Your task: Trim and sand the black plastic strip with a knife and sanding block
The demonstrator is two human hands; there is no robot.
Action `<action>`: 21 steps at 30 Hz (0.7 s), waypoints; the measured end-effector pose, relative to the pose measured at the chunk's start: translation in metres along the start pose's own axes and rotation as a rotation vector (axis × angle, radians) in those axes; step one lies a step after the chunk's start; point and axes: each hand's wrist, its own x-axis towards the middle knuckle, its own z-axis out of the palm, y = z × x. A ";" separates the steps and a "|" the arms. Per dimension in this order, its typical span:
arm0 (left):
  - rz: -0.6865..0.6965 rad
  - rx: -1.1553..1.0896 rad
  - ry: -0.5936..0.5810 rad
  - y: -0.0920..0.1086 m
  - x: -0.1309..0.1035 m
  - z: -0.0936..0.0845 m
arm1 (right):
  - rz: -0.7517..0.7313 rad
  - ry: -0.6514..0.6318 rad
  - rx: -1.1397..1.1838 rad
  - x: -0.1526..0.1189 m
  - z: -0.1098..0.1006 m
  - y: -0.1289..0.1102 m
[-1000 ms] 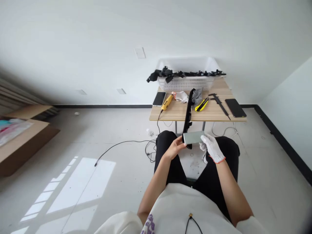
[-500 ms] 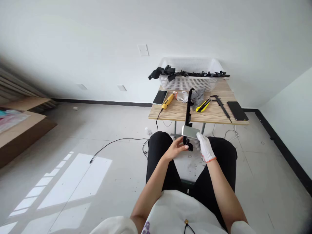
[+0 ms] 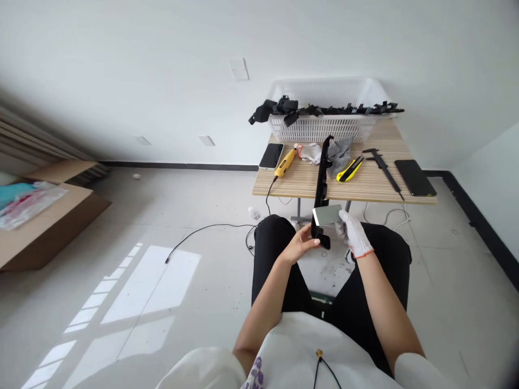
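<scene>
My bare left hand [image 3: 299, 246] grips the near end of a long black plastic trim strip [image 3: 323, 175]. The strip points away from me, its far part over the table. In my right hand [image 3: 354, 235], which wears a white glove with an orange cuff, is a flat grey rectangular block [image 3: 327, 215] with a white edge. That block lies across the strip, just ahead of my left hand, and hides part of it. Whether the two touch I cannot tell.
On the table [image 3: 284, 186] lie a yellow corded tool [image 3: 286, 163], a white glove [image 3: 310, 153], a grey cloth [image 3: 339, 156], a yellow utility knife [image 3: 350, 169], a caliper [image 3: 384, 170] and two phones [image 3: 272, 155]. A white basket [image 3: 324, 129] bears more black strips. An open cardboard box [image 3: 52, 227] stands left.
The grey block has turned, its right end now higher, and more of its flat face shows. Both hands keep their holds. My view has shifted slightly.
</scene>
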 end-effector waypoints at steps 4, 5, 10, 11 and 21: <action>-0.018 -0.007 -0.018 -0.002 0.002 0.000 | 0.005 0.023 0.001 -0.010 0.000 0.006; -0.014 -0.010 -0.023 -0.002 0.002 0.000 | -0.001 0.033 -0.003 -0.012 0.000 0.006; 0.029 -0.009 -0.057 -0.001 0.005 -0.002 | -0.046 0.109 0.025 -0.007 0.002 0.006; 0.031 -0.007 -0.055 -0.001 0.005 -0.002 | -0.055 0.104 0.023 -0.007 0.003 0.006; 0.069 0.011 -0.073 -0.005 0.007 -0.004 | -0.152 0.178 0.033 -0.019 0.018 0.011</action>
